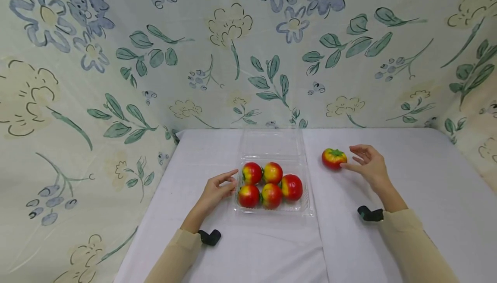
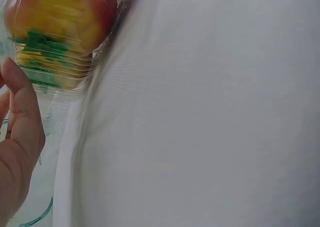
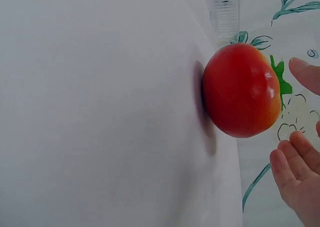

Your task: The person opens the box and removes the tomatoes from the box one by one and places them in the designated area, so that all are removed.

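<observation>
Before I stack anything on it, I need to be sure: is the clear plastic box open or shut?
Open: the box has its clear lid folded back behind it, leaving the five tomatoes inside uncovered.

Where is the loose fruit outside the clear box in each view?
Head: loose fruit, right of the clear box, near the right hand.
Left wrist: not in it.
Right wrist: right of centre, mostly in the upper half.
Shared landmark: the clear box, below centre in head, top left in left wrist, top edge in right wrist.
</observation>
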Available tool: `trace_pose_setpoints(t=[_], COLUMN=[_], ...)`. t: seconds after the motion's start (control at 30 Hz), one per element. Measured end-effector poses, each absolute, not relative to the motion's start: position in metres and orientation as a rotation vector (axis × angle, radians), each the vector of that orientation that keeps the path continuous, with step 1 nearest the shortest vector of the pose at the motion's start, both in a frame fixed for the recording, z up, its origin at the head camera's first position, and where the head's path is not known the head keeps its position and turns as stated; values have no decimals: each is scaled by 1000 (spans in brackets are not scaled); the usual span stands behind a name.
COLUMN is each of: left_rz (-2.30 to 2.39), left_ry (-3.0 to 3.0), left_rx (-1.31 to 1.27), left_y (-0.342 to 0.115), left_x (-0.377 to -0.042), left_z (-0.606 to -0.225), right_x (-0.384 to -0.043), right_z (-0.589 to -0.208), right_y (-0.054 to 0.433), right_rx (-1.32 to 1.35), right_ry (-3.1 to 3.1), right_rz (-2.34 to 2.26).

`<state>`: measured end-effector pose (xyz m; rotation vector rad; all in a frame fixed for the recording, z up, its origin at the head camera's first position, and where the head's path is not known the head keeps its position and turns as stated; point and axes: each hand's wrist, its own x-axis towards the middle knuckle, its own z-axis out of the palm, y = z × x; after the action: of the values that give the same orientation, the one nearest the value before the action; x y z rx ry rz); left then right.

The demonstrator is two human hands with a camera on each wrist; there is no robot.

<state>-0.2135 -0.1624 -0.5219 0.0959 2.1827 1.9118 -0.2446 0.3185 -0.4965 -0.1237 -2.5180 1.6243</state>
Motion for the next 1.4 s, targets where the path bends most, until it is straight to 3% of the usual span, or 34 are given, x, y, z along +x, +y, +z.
trace_pose_setpoints(t=[0.93, 1.17, 1.4], left_rz=[1902, 1892, 1881], left_ry=[2149, 2126, 2145], left_rx=[81, 102, 99], left_y=[-163, -158, -158], left_x=[-216, -203, -202], left_z=[-521, -488, -486], right_x=[-222, -217, -211], right_z=[-449, -446, -447], right_y=[270, 255, 242], right_rx=[171, 275, 404], right_ry=[-2553, -2575, -2572], right_rz=[1574, 1659, 1684])
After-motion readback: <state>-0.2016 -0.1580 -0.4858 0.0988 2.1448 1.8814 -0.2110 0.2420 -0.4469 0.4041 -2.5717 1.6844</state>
